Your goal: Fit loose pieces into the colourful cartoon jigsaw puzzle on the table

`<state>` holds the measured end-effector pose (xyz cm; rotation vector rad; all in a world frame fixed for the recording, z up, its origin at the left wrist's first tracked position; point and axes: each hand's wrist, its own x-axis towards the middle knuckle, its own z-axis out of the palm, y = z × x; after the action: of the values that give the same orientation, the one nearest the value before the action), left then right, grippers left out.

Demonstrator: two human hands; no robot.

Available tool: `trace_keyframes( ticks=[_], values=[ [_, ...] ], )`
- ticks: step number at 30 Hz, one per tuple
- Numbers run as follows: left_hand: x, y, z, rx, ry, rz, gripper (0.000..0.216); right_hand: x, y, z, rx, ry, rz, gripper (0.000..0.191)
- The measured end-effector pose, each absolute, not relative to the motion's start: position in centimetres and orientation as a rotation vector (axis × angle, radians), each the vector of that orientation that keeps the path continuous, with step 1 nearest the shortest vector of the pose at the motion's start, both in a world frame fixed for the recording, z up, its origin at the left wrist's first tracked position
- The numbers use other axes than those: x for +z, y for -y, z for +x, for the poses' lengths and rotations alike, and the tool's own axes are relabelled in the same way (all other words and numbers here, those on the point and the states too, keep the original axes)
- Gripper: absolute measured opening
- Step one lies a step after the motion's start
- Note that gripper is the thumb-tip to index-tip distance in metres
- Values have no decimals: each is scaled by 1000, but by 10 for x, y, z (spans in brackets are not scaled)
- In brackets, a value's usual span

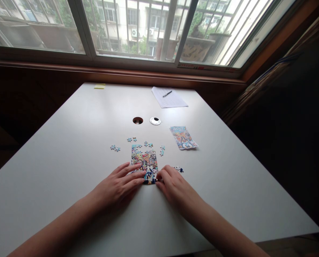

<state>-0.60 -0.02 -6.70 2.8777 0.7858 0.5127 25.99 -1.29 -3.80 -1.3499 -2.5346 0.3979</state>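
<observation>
A small, colourful, partly assembled jigsaw puzzle (144,160) lies on the white table (68,150) in front of me. My left hand (119,185) rests flat with fingers stretched out, fingertips on the puzzle's lower left edge. My right hand (172,184) has its fingers curled and pinched against the puzzle's lower right corner; whether a piece is in them is hidden. Several loose blue pieces (115,147) lie just beyond the puzzle, and a few more loose pieces (178,169) lie beside my right hand.
A printed reference picture (183,137) lies to the right. Further back are a cable hole (138,120), its round cover (155,121), a sheet of paper (168,97) with a pen (167,94), and a yellow sticky note (99,86). Windows run behind the table.
</observation>
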Motion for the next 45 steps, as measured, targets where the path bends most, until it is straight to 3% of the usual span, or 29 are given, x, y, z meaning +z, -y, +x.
trace_keyframes(
  ticks=[15, 22, 34, 45],
  values=[
    [-68, 1, -8, 494, -784, 2911, 50, -34, 12, 261, 344, 2581, -1311, 10],
    [-67, 2, -7, 461, -793, 2940, 49, -28, 17, 263, 358, 2628, -1173, 24],
    [-68, 2, -7, 470, -812, 2976, 47, -36, 19, 273, 108, 2808, -1104, 37],
    [-61, 2, -15, 693, -848, 2872, 41, -43, 22, 273, 52, 2740, -1060, 37]
  ],
)
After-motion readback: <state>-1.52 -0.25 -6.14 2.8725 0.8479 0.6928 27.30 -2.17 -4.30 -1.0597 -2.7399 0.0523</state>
